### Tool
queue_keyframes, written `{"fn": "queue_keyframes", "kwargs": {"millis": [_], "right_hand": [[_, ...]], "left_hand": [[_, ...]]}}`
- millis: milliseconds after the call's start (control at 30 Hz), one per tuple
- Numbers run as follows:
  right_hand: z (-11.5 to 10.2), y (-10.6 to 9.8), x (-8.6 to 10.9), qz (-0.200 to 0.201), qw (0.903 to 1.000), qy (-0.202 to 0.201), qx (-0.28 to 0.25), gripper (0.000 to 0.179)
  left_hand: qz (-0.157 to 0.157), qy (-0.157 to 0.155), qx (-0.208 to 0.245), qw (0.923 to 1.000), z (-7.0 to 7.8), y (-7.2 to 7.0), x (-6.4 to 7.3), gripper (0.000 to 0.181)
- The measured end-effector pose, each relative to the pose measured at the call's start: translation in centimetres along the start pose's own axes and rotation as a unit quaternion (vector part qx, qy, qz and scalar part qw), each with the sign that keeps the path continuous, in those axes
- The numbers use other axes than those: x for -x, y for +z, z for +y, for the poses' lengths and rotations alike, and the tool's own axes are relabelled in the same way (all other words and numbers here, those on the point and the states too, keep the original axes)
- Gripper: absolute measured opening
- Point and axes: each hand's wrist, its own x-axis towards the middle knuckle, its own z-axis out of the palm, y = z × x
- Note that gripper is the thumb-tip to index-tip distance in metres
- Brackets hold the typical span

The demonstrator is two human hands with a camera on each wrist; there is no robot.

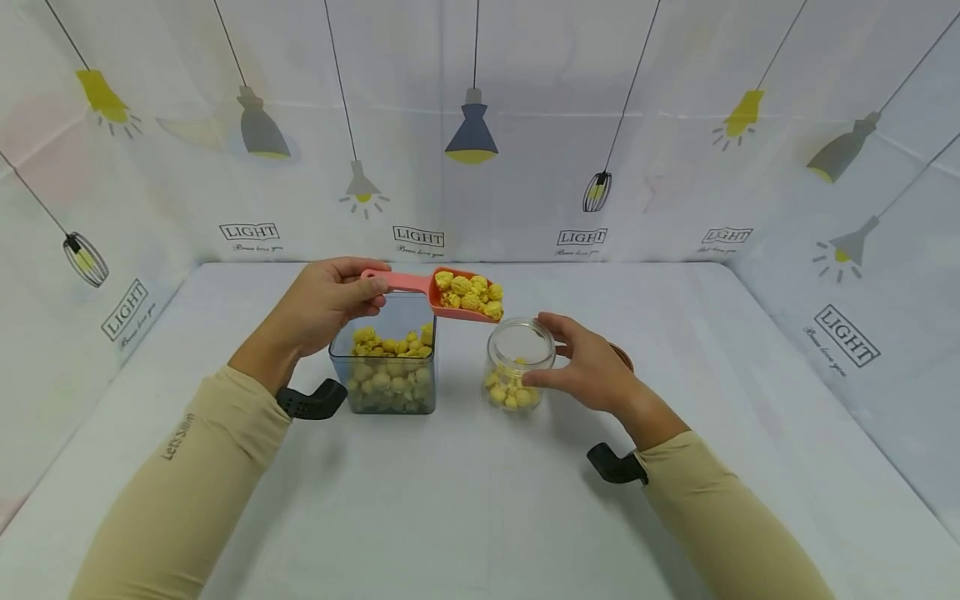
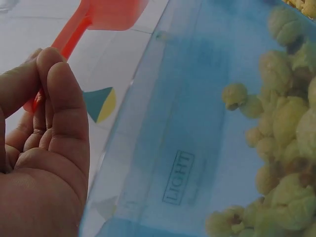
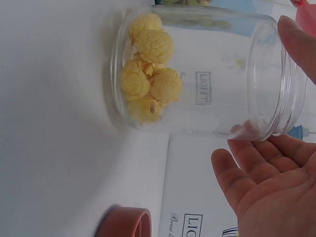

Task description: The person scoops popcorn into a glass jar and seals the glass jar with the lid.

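My left hand [image 1: 322,304] pinches the handle of a pink-red scoop [image 1: 405,281], which is heaped with yellow popcorn [image 1: 471,296]. The scoop is level, above and between a clear bluish bin [image 1: 382,362] and a glass jar [image 1: 520,344]. More popcorn [image 2: 286,118] fills the lower part of the bin, below my left hand. My right hand [image 1: 588,362] holds the jar near its rim, thumb on one side and fingers on the other. The upright, lidless jar stands on the table with a layer of popcorn pieces [image 3: 148,64] at its bottom.
A brown-red round lid [image 3: 123,222] lies on the table right of the jar, partly hidden behind my right hand in the head view. The white-covered table [image 1: 450,500] meets a fabric backdrop [image 1: 525,192] printed with lamps at the back and sides.
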Motion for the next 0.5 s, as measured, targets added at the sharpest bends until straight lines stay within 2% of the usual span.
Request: {"fn": "queue_keyframes", "kwargs": {"millis": [500], "right_hand": [[0.1, 0.1, -0.1, -0.001, 1.0, 0.008, 0.005, 0.096]], "left_hand": [[-0.025, -0.028, -0.052, 0.998, -0.2, 1.6, -1.2, 0.037]]}}
